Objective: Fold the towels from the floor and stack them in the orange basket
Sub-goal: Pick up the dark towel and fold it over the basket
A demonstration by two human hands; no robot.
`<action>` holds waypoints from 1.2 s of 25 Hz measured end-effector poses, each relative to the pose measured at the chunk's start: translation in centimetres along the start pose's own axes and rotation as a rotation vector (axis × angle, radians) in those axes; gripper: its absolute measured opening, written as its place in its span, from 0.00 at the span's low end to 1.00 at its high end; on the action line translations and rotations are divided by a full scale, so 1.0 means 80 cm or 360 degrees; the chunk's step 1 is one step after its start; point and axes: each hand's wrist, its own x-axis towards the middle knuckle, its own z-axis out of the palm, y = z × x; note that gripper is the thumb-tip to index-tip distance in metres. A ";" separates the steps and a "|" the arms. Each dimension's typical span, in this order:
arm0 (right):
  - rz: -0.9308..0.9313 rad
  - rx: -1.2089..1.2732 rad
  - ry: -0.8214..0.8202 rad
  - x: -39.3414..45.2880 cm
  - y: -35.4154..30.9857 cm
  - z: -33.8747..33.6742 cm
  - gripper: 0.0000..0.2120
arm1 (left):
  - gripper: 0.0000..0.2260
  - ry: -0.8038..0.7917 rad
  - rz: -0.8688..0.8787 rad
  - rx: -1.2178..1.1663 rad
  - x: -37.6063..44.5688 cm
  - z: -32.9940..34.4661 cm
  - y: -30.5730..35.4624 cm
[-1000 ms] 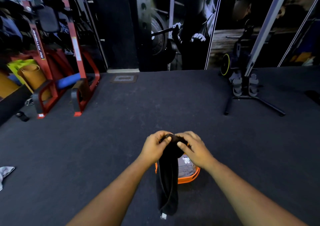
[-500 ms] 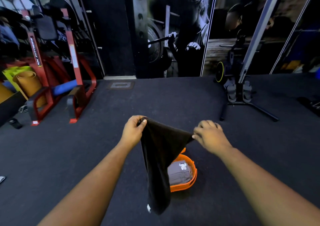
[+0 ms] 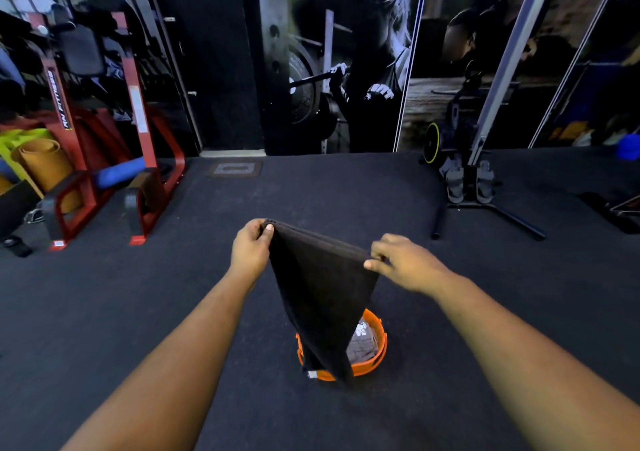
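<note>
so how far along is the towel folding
Done: a grey towel already lies folded in the orange basket. In hand: the left hand and right hand each pinch a top corner of a black towel, which hangs spread above the basket, not yet fully folded. Left: finish folding it and stack it on the grey one. No other towels show on the floor in this view.
</note>
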 end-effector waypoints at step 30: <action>0.0851 0.2686 0.0409 -0.004 -0.085 0.001 0.11 | 0.25 -0.1069 -0.0800 -0.0912 -0.145 0.038 -0.041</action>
